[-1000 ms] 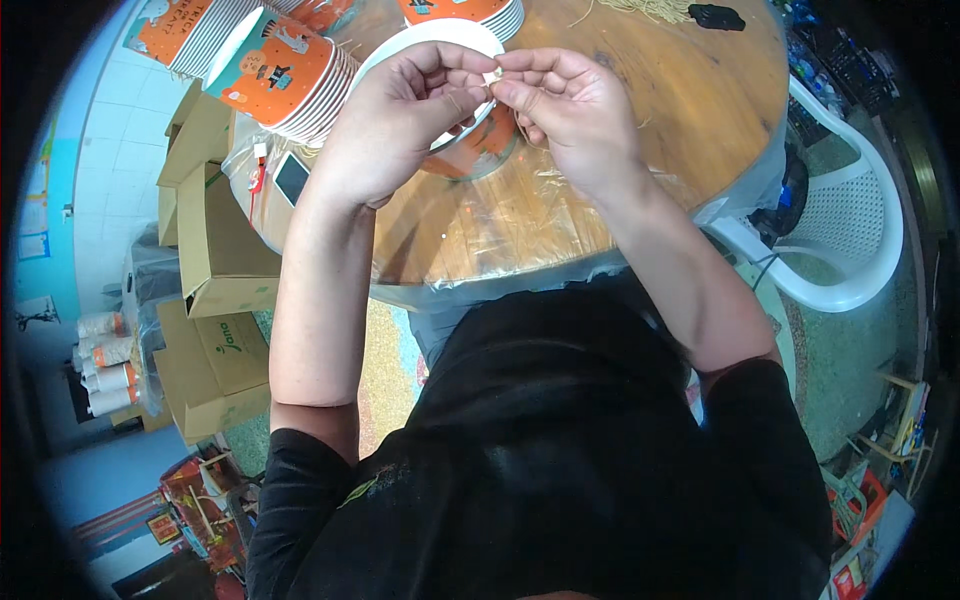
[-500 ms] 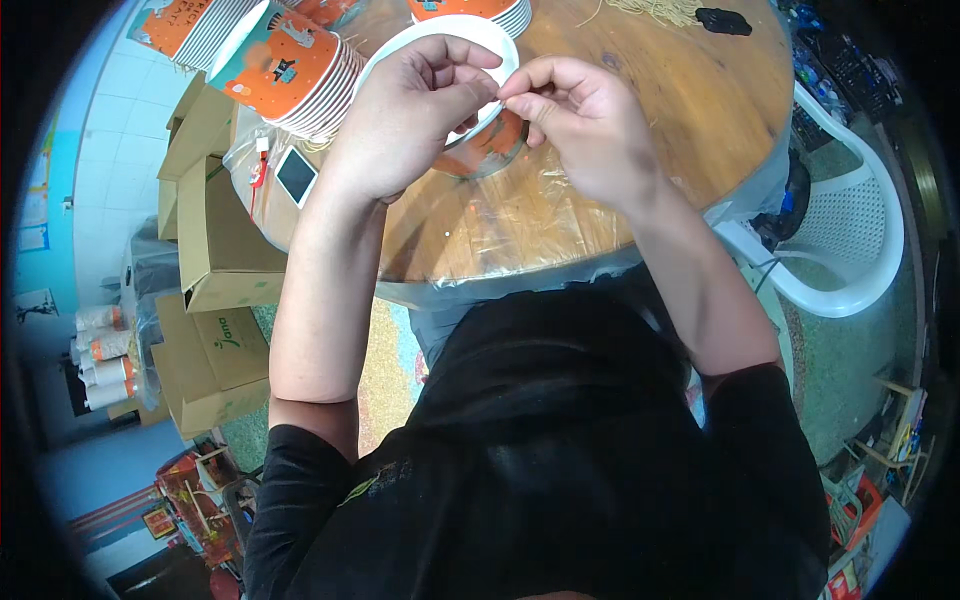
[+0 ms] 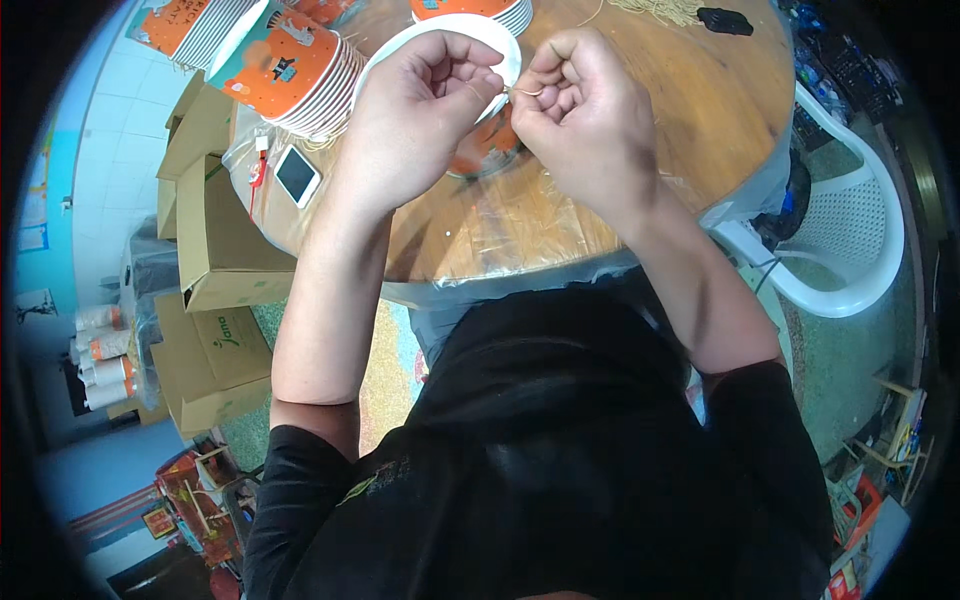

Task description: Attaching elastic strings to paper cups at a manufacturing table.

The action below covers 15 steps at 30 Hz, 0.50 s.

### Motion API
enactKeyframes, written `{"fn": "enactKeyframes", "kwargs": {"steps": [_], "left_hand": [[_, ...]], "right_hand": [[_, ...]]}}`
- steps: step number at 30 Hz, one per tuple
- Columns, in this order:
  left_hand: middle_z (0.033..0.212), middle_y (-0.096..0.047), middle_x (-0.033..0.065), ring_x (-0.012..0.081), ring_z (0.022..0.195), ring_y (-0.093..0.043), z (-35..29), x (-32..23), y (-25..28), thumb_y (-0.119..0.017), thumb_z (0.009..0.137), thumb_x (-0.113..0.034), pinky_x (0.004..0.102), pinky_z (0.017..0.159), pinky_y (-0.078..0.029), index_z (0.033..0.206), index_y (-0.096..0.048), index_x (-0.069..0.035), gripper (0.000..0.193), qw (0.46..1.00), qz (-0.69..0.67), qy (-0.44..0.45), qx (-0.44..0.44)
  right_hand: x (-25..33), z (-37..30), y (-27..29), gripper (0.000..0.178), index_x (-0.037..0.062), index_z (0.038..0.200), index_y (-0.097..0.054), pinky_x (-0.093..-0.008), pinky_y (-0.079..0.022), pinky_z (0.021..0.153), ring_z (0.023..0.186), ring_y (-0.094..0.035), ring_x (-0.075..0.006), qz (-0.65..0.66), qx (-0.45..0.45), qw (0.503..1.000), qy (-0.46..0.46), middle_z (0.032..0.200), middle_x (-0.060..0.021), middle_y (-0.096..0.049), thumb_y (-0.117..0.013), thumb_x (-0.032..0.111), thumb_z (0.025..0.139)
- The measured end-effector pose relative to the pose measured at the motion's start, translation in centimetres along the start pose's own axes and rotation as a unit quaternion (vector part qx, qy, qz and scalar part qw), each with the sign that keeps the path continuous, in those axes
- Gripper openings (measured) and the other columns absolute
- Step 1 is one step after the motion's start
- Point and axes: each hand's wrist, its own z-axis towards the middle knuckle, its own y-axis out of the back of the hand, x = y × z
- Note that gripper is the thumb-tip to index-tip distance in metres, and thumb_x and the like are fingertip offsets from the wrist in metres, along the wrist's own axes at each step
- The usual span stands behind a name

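A thin beige string runs between my two hands, its ends hidden in my fingers. My left hand pinches it between thumb and fingertips, the other fingers curled. Close on its right, my right hand is closed on the string too, fingers folded into the palm. Below both hands, a paper tub with a white rim and orange printed side is on the table, partly hidden by my left hand.
Stacks of orange printed paper tubs stand at the far left of the round wooden table. Loose string and a black item lie far right. A phone lies left; cardboard boxes and a white chair flank the table.
My right hand has turned and curled its fingers in more, moving slightly right and up. The string now shows between the hands. My left hand has hardly moved.
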Motion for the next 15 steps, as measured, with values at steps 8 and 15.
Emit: {"fn": "enactKeyframes", "kwargs": {"steps": [8, 15], "left_hand": [[0.104, -0.075, 0.0010, 0.0049, 0.091, -0.069, 0.2, 0.0, 0.7, -0.074, 0.108, -0.005, 0.0216, 0.079, -0.056, 0.125, -0.072, 0.001, 0.019, 0.999, -0.036, 0.015, 0.034], [0.103, -0.077, -0.0008, 0.0047, 0.086, -0.062, 0.5, -0.3, 0.5, -0.071, 0.110, -0.007, 0.0238, 0.075, -0.050, 0.131, -0.070, 0.000, 0.022, 0.999, -0.014, 0.028, 0.032]], "right_hand": [[-1.0, -0.6, -0.8, 0.017, 0.0037, 0.107, -0.068, -0.0250, -0.060, 0.067, 0.078, -0.073, -0.0072, 0.005, -0.060, 0.995, 0.078, 0.090, -0.0009, -0.075, -0.082, 0.000, 0.097], [-2.6, -0.7, -0.9, 0.020, 0.0039, 0.110, -0.069, -0.0233, -0.060, 0.069, 0.078, -0.072, -0.0059, 0.069, -0.044, 0.988, 0.129, 0.093, -0.0012, -0.077, -0.086, 0.005, 0.099]]}}
